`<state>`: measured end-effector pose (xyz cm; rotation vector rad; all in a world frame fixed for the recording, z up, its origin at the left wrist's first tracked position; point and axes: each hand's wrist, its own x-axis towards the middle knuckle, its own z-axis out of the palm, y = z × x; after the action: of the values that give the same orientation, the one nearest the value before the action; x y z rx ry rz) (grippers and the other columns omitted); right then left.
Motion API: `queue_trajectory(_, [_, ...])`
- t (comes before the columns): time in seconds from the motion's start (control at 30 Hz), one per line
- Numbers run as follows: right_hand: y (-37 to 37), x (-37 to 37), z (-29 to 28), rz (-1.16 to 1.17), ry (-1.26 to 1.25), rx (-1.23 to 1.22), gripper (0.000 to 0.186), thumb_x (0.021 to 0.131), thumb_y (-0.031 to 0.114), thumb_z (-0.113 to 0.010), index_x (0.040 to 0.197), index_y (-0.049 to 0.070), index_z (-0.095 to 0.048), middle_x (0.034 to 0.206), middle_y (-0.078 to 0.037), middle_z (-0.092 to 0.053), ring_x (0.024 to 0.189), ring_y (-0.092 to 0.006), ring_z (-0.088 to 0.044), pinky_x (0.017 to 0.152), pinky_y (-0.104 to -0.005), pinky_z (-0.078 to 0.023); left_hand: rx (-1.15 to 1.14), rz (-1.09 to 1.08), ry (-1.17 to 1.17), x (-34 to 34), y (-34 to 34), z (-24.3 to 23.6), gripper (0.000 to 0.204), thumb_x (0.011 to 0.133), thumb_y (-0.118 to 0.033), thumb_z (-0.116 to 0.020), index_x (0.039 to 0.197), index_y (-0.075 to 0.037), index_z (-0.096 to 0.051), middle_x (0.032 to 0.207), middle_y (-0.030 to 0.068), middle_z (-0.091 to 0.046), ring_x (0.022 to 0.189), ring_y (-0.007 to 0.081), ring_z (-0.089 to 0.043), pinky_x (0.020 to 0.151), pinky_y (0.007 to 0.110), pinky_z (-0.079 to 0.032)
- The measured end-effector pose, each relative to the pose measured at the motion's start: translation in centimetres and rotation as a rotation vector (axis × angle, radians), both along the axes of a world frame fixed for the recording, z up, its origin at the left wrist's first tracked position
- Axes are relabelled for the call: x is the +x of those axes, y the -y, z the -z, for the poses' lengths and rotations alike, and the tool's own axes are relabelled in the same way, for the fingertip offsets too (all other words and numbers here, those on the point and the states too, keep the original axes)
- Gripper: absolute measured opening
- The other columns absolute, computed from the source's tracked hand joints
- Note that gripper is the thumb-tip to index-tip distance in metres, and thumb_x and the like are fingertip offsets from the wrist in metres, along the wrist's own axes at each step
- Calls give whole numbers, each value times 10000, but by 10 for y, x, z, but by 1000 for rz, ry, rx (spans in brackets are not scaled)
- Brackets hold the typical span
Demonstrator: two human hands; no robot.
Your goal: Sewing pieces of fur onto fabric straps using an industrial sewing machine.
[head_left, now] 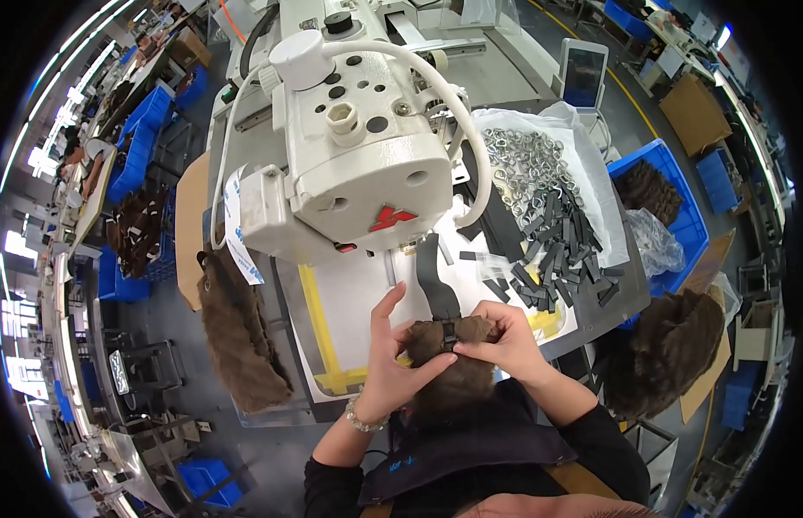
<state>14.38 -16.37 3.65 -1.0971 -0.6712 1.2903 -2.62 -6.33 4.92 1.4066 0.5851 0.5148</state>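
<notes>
Below the white sewing machine head (367, 173), my two hands grip a brown fur piece (453, 380). My left hand (393, 363) holds its left side, index finger raised and thumb near a dark buckle or loop (449, 332) at the middle. My right hand (509, 345) pinches the right side, its thumb pressed by that buckle. A black strap (433, 278) runs from the buckle up toward the machine's needle area, where its far end is hard to make out. The white work surface (332, 319) with yellow tape lies behind my hands.
Metal rings (526, 160) and short black strips (561, 250) lie at the right. Brown fur piles sit left (237, 337) and right (660, 354), with blue bins (686, 259) beyond. A small screen (582, 73) stands back right. Other workstations line the left.
</notes>
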Motion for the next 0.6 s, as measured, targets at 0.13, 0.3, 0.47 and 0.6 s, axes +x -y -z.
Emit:
queue_trajectory(0.13, [-6, 1, -4, -5, -39, 15, 211, 817, -16, -746, 802, 47, -546, 756, 31, -613, 669, 4, -528, 580, -177, -406, -11, -27, 30, 2, -2, -1, 969, 769, 32, -757, 1477, -48, -99, 1124, 160, -628, 941, 176, -671, 805, 274, -523])
queue_trajectory(0.3, [-8, -1, -4, 2, -126, 57, 193, 830, 2, -743, 809, 50, -558, 761, 25, -626, 691, 6, -544, 591, -182, -412, 16, -95, 16, 2, -1, 1, 1007, 718, 58, -765, 1482, -33, -115, 1023, 109, -666, 943, 185, -673, 831, 289, -529])
queue_trajectory(0.47, [-10, 0, -3, 204, 1156, 434, 249, 631, -105, -711, 830, 15, -623, 870, -86, -662, 735, -205, -630, 639, -290, -480, 310, -61, 7, -7, -14, 15, 934, 715, 39, -790, 1447, -9, -211, 991, 39, -675, 1090, 183, -587, 914, 335, -473])
queue_trajectory(0.6, [-9, 5, -3, 204, 1338, 570, 199, 628, -8, -706, 815, -7, -639, 940, -140, -650, 761, -261, -630, 653, -337, -485, 333, -90, 171, -15, -20, 12, 950, 683, 71, -787, 1450, -35, -236, 810, -9, -676, 1118, 187, -556, 1025, 393, -358])
